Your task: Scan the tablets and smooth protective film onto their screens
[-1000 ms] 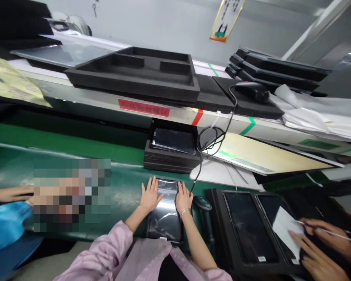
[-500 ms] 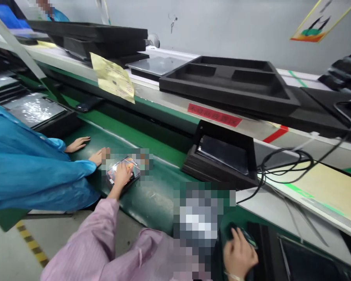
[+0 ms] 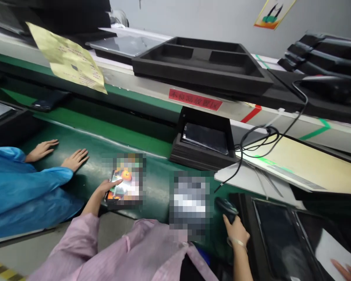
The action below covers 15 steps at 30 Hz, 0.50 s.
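My left hand [image 3: 101,190], in a pink sleeve, grips the left edge of a tablet [image 3: 117,183] with a lit, colourful picture. One finger lies over the screen, and the other fingers are partly hidden. My right hand [image 3: 236,230], with a bracelet at the wrist, is closed around the handle of a dark handheld scanner [image 3: 226,207]. Between my hands a grey, blurred-out flat item [image 3: 190,203] lies on the green work surface [image 3: 156,183]. Just right of the scanner are dark foam trays [image 3: 244,218] holding a black-screened panel [image 3: 276,234].
A co-worker's blue-sleeved hands [image 3: 75,159] rest flat at left. Another person's hand [image 3: 343,269] touches white paper [image 3: 335,249] at lower right. Stacked black trays [image 3: 203,154] hold a dark tablet [image 3: 206,138]. A black cable [image 3: 244,146] hangs from the shelf [image 3: 152,84].
The view has shifted right. My left hand has moved from the tablet's top to its left edge, and the tablet has turned. My right hand now grips the scanner. The co-worker's hands lie farther from the tablet.
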Each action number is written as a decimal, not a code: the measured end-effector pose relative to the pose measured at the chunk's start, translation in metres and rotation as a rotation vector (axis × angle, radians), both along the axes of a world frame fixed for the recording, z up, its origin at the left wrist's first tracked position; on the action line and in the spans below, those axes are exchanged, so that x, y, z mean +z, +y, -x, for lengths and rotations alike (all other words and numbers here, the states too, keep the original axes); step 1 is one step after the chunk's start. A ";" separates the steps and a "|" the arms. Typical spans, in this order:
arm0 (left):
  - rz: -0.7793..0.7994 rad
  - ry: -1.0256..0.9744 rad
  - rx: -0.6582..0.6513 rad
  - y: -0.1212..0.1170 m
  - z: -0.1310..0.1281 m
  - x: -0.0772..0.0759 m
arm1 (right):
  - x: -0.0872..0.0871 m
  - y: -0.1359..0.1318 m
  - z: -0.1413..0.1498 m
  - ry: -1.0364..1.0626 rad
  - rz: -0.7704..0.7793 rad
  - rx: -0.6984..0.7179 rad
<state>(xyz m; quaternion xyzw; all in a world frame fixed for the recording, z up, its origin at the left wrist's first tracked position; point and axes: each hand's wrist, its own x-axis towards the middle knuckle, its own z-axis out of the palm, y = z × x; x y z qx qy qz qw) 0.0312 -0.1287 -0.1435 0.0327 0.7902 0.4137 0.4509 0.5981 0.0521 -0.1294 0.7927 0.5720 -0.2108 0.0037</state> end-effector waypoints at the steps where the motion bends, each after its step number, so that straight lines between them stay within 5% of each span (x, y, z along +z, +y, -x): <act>1: 0.000 -0.126 0.010 -0.002 -0.013 -0.001 | 0.002 0.006 0.002 0.026 0.034 -0.031; 4: -0.080 -0.386 0.118 -0.002 -0.050 0.005 | 0.002 0.021 0.004 0.147 0.077 -0.083; 8: -0.259 -0.404 0.270 0.002 -0.088 0.036 | -0.002 0.022 -0.004 0.371 0.130 -0.103; 12: -0.289 -0.479 0.248 0.014 -0.130 0.067 | 0.015 -0.009 -0.010 0.613 0.193 -0.140; 15: -0.335 -0.500 0.121 0.039 -0.172 0.073 | 0.036 -0.046 -0.013 0.917 0.262 -0.243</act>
